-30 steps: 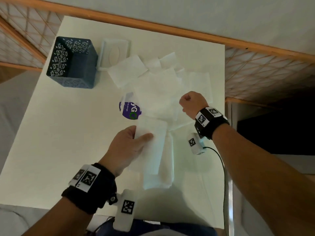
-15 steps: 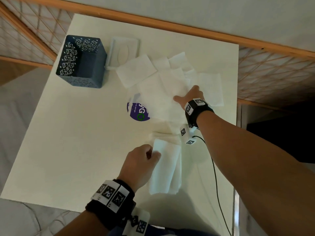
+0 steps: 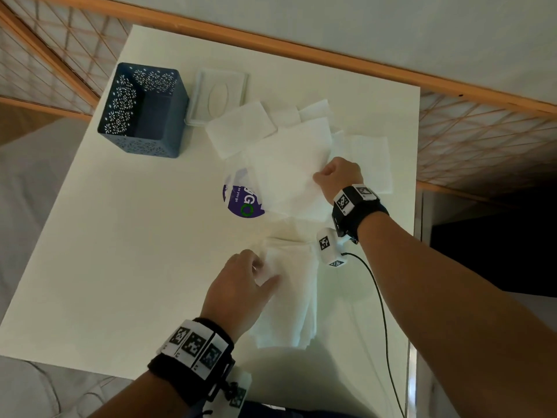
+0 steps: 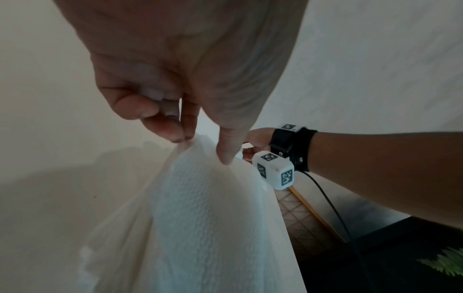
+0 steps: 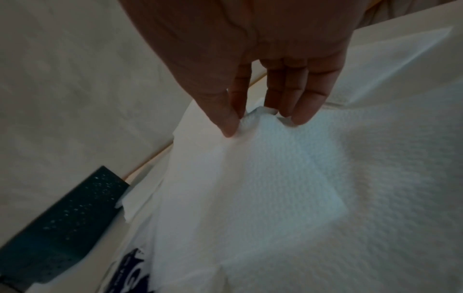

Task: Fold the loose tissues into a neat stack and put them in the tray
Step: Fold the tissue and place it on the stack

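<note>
Several loose white tissues overlap at the far middle of the white table. My right hand pinches the near right corner of the top loose tissue between thumb and fingers, lifting that corner a little. Near the front edge lies a stack of folded tissues. My left hand pinches its far left corner, thumb on top. The dark blue perforated tray stands at the far left; nothing shows inside it.
A white tissue-box lid lies beside the tray. A purple printed packet lies partly under the loose tissues. More tissues reach the table's right edge. A black cable hangs from my right wrist. A wooden lattice railing surrounds the table.
My right hand reached out over the loose pile and now pinches a tissue corner. My left hand laid its folded tissue down on the stack and stays at its corner.
</note>
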{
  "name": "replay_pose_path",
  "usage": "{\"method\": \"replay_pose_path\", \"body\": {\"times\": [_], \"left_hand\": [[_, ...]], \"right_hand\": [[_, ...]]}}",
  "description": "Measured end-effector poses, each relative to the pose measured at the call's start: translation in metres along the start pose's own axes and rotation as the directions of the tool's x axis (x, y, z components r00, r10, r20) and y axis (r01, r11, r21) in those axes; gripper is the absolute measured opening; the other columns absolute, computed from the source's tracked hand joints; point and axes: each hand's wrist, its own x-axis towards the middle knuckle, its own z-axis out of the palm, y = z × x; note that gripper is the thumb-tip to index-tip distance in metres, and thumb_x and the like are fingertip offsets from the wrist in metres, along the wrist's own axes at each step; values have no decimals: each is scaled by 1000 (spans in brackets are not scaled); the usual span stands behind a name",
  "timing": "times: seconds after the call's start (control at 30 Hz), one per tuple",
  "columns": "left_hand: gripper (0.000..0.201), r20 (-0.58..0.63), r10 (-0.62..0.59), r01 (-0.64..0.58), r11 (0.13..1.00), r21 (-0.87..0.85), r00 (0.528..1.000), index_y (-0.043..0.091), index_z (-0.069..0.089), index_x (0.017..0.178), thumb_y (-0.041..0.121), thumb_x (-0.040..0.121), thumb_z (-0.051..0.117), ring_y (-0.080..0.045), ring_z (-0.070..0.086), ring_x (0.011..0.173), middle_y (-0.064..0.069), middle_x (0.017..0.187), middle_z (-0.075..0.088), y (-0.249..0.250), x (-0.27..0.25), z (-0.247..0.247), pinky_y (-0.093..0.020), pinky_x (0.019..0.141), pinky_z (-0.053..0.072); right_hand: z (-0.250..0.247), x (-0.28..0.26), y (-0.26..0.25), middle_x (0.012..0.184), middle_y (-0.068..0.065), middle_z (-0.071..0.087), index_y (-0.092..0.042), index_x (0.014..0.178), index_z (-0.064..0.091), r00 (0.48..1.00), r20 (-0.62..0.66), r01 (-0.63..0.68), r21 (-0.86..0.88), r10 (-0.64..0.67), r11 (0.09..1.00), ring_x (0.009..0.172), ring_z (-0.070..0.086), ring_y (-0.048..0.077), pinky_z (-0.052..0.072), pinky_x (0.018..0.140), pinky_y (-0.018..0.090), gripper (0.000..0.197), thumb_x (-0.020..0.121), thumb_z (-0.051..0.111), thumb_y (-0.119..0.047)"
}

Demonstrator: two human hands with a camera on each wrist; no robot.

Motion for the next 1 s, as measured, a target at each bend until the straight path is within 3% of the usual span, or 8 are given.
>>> {"method": "replay_pose_path", "body": {"times": [0.17,0.33,0.43,0.53,0.63,0.83,0.9,1.0], "left_hand": [[42,-122,-3,-11,994,-110,993,29,53,115,57,90,71,7,53,97,17,111,52,8,6,-13,-17,74,38],[31,-233,83,-121,980,-156,969,25,60,116,41,94,74,0,59,85,13,112,57,27,36,-28,-7,74,39],[29,-269,205,-255,952,-169,941,23,63,121,32,96,73,-2,61,97,13,114,56,49,53,-34,-12,88,46],[32,-282,349,-397,908,-132,893,28,60,125,30,96,71,-6,56,116,14,126,53,74,65,-37,-23,99,43],[50,-228,487,-515,853,-85,843,27,55,138,29,93,76,-9,50,128,12,139,51,93,75,-38,-20,104,37],[111,30,620,-620,785,-8,784,23,23,164,43,78,90,-11,31,150,5,166,31,111,77,-35,-24,122,26],[114,11,609,-610,793,16,793,21,17,166,40,80,90,-11,31,150,3,168,29,110,76,-32,-25,122,28],[88,-89,607,-608,794,15,790,16,24,164,19,93,76,-14,41,142,-3,162,38,108,75,-32,-26,112,40]], "right_hand": [[-22,-15,2,99,-7,63,-17,95,63,994,-36,107,170,-102,980,86,58,14,42,66,26,15,92,70,-30],[-42,-27,2,83,-7,60,-18,87,59,996,-28,94,331,-90,939,72,53,10,41,62,24,16,90,71,-28],[-52,-40,-2,68,-6,53,-22,75,52,999,15,36,506,-51,862,65,47,17,42,67,32,22,84,71,-28],[-59,-51,-6,76,5,52,-24,69,50,996,62,6,630,-58,777,75,47,22,42,71,40,21,69,70,-33],[-66,-64,-9,86,10,48,-26,65,51,980,158,-36,733,-119,679,80,45,25,39,70,41,23,66,73,-32],[-77,-84,-13,74,-1,59,-20,72,56,927,240,-83,880,-288,467,70,57,18,47,61,32,25,95,65,-15],[-81,-89,-18,80,3,61,-16,82,57,919,273,-125,885,-284,449,71,61,19,52,64,33,18,90,67,-28],[-83,-94,-24,79,7,60,-17,79,55,921,295,-157,879,-254,450,66,61,22,55,65,34,27,89,65,-39]]}}
